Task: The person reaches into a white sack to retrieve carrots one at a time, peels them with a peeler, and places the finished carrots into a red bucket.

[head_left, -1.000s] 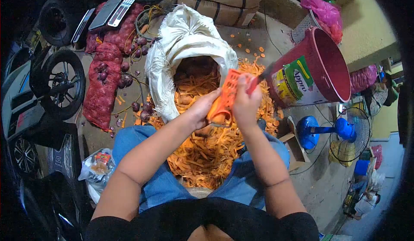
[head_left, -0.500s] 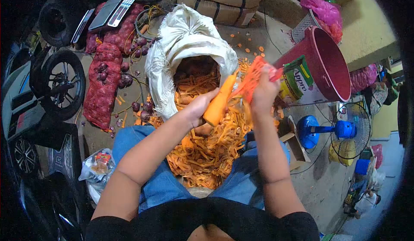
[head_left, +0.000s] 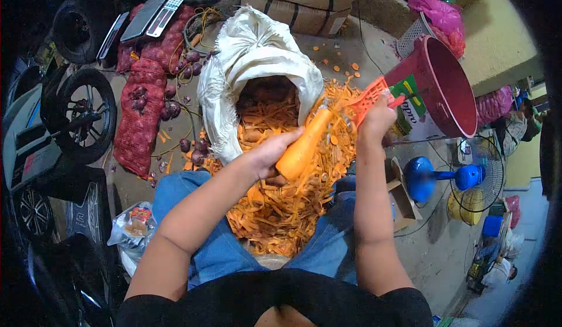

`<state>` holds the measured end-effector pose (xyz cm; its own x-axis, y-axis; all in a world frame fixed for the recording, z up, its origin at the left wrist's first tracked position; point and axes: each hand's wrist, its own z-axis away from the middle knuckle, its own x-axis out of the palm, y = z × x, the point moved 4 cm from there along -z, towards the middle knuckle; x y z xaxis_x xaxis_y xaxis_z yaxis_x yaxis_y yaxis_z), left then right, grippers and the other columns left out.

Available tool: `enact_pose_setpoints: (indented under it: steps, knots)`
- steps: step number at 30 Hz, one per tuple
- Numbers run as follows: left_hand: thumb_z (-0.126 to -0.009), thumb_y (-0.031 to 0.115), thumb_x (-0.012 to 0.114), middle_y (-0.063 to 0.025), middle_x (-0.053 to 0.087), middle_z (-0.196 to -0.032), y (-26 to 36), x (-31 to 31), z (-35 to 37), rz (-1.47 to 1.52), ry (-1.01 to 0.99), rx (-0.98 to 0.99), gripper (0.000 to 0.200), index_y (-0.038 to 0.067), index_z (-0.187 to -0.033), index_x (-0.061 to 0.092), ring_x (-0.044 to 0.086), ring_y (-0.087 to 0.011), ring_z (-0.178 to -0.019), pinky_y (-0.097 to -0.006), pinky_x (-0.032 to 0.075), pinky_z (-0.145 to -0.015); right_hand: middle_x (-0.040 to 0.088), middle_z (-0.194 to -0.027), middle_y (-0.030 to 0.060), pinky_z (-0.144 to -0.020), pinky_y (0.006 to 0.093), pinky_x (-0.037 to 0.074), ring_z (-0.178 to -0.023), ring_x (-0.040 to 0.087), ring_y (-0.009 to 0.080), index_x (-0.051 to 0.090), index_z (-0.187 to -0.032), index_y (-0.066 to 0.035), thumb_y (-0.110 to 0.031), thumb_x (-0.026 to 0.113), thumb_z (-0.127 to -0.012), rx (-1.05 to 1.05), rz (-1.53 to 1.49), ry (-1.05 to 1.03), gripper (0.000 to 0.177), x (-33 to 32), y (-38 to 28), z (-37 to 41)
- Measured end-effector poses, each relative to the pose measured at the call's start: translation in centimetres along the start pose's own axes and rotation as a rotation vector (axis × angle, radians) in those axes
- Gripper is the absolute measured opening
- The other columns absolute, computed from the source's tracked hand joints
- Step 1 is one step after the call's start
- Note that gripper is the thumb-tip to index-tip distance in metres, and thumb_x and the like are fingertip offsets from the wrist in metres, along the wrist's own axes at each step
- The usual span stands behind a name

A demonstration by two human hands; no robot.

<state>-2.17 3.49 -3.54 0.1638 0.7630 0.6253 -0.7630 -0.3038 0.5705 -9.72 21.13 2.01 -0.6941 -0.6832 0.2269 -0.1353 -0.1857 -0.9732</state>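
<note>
A peeled-looking orange carrot (head_left: 303,147) slants up and to the right in my left hand (head_left: 270,154), whose fingers wrap round its thick lower end. My right hand (head_left: 377,120) is closed on a red-orange vegetable peeler (head_left: 367,100) with a perforated body, held just right of the carrot's upper end. Below both hands a deep heap of carrot peelings (head_left: 278,224) lies between my knees. Beyond it, the white woven sack (head_left: 218,107) gapes toward me, with carrots and peelings in its dark mouth.
To the right, a tilted red bucket (head_left: 418,84) stands near a blue fan (head_left: 468,176) and an open cardboard box (head_left: 403,207). Net bags of red onions (head_left: 139,116) lie on the left with scales (head_left: 153,20) on top. A motorbike wheel (head_left: 86,107) is at far left.
My right hand has moved a little to the right with the peeler, now turned to show its perforated face. The carrot has shifted slightly and rolled in my left hand.
</note>
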Motion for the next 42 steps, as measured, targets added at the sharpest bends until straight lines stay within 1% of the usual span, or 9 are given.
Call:
enact_pose_setpoints:
  steps: [5,8,13,18,26,28,31,34,42]
  knots:
    - [-0.083,0.036,0.030,-0.0070,0.055,-0.082,0.4,-0.2,-1.1,0.223,0.006,0.052,0.037,0.006,-0.098,0.046,0.056,-0.0156,-0.066,-0.0290,0.047,-0.057,0.046,-0.062,-0.0015,-0.049,0.0231,0.035,-0.055,0.041,0.0077,0.049,-0.074,-0.003,-0.020,0.046,-0.080,-0.256,0.190,-0.479,0.019,2.0,0.3,7.7]
    - [-0.084,0.036,0.028,-0.0068,0.056,-0.084,0.3,0.6,-0.4,0.118,0.063,0.094,0.039,0.006,-0.099,0.046,0.056,-0.0153,-0.067,-0.0281,0.047,-0.058,0.043,-0.060,-0.0014,-0.048,0.0224,0.032,-0.054,0.036,0.0077,0.048,-0.072,-0.001,-0.021,0.046,-0.080,-0.261,0.255,-0.546,0.021,2.0,2.0,8.5]
    - [-0.084,0.037,0.030,-0.0068,0.054,-0.082,-0.9,1.1,0.2,-0.230,0.003,-0.019,0.039,0.005,-0.098,0.046,0.054,-0.0136,-0.062,-0.0264,0.044,-0.054,0.048,-0.062,0.0040,-0.050,0.0256,0.035,-0.057,0.042,0.0088,0.047,-0.069,0.000,-0.016,0.044,-0.079,-0.570,0.414,-0.109,0.019,0.3,1.3,-0.6]
    - [-0.082,0.038,0.035,-0.0071,0.055,-0.083,-0.4,1.3,1.0,-0.028,-0.017,-0.129,0.041,0.003,-0.099,0.046,0.054,-0.0125,-0.066,-0.0254,0.045,-0.057,0.048,-0.063,0.0019,-0.049,0.0255,0.036,-0.055,0.042,0.0088,0.049,-0.072,-0.001,-0.015,0.044,-0.080,-0.132,0.003,-0.088,0.016,-0.9,1.0,-1.7]
    - [-0.083,0.035,0.030,-0.0038,0.054,-0.071,0.6,0.5,-0.5,0.188,0.100,0.151,0.034,0.007,-0.091,0.048,0.054,-0.0123,-0.062,-0.0259,0.045,-0.054,0.042,-0.060,-0.0004,-0.050,0.0220,0.033,-0.056,0.038,0.0062,0.048,-0.074,-0.002,-0.018,0.043,-0.081,-0.214,0.275,-0.619,0.018,2.0,2.4,8.3]
    - [-0.084,0.035,0.029,-0.0043,0.055,-0.074,0.5,0.4,-0.3,-0.159,-0.031,0.071,0.035,0.007,-0.095,0.047,0.054,-0.0116,-0.063,-0.0243,0.045,-0.056,0.045,-0.061,0.0024,-0.051,0.0248,0.034,-0.057,0.040,0.0091,0.048,-0.072,0.000,-0.016,0.042,-0.081,-0.333,0.309,-0.502,0.019,1.9,1.8,6.9]
    - [-0.084,0.036,0.029,-0.0044,0.054,-0.074,-0.3,1.0,0.2,-0.203,0.021,-0.011,0.037,0.006,-0.098,0.046,0.053,-0.0107,-0.062,-0.0234,0.044,-0.056,0.046,-0.060,0.0030,-0.051,0.0260,0.035,-0.056,0.041,0.0103,0.048,-0.072,0.001,-0.014,0.042,-0.080,-0.565,0.362,-0.213,0.018,0.8,0.9,1.1]
    - [-0.084,0.037,0.029,-0.0051,0.054,-0.075,0.0,1.1,0.7,-0.212,0.023,0.005,0.038,0.006,-0.098,0.046,0.053,-0.0114,-0.061,-0.0247,0.045,-0.053,0.047,-0.065,0.0028,-0.053,0.0243,0.036,-0.060,0.042,0.0088,0.048,-0.072,0.000,-0.013,0.042,-0.080,-0.277,0.428,-0.072,0.017,-0.6,1.2,-1.8]
    - [-0.084,0.033,0.030,-0.0057,0.055,-0.082,0.5,0.1,-0.6,0.130,0.068,0.063,0.035,0.005,-0.097,0.046,0.055,-0.0136,-0.069,-0.0268,0.047,-0.058,0.043,-0.059,-0.0005,-0.052,0.0226,0.035,-0.054,0.038,0.0070,0.048,-0.077,-0.001,-0.019,0.045,-0.080,-0.205,0.072,-0.486,0.018,1.6,1.5,7.6]
